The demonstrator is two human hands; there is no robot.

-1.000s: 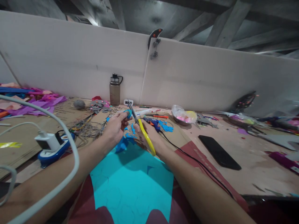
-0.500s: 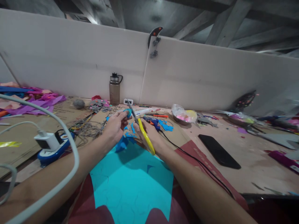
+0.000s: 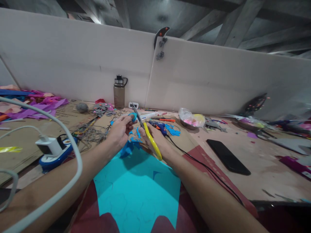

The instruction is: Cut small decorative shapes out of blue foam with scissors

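Note:
Between its thumb and fingers, my left hand [image 3: 120, 130] pinches a small blue cut piece [image 3: 133, 116]. My right hand [image 3: 155, 138] is wrapped round the yellow handle of a pair of scissors [image 3: 152, 139]. Their blades point up and away, close beside the blue piece; I cannot tell whether they touch it. Below both hands lies a large turquoise sheet [image 3: 138, 187] with faint drawn curves and scalloped cut-outs at its near edge. Blue scraps [image 3: 130, 147] are gathered at its far edge. A blue glue gun [image 3: 160, 127] lies just past my right hand, partly hidden by it.
A white cable [image 3: 78, 161] arcs across the left foreground, near a blue power strip [image 3: 58, 153]. The glue gun's black cord [image 3: 206, 166] runs along the right, beside a phone [image 3: 227, 157]. A bottle [image 3: 119, 94] stands at the back wall; a wrapped bowl [image 3: 191, 122] sits right of centre.
The scissors' yellow handle has shifted very slightly to the right. Both hands keep their places and their hold on the blue piece and the scissors.

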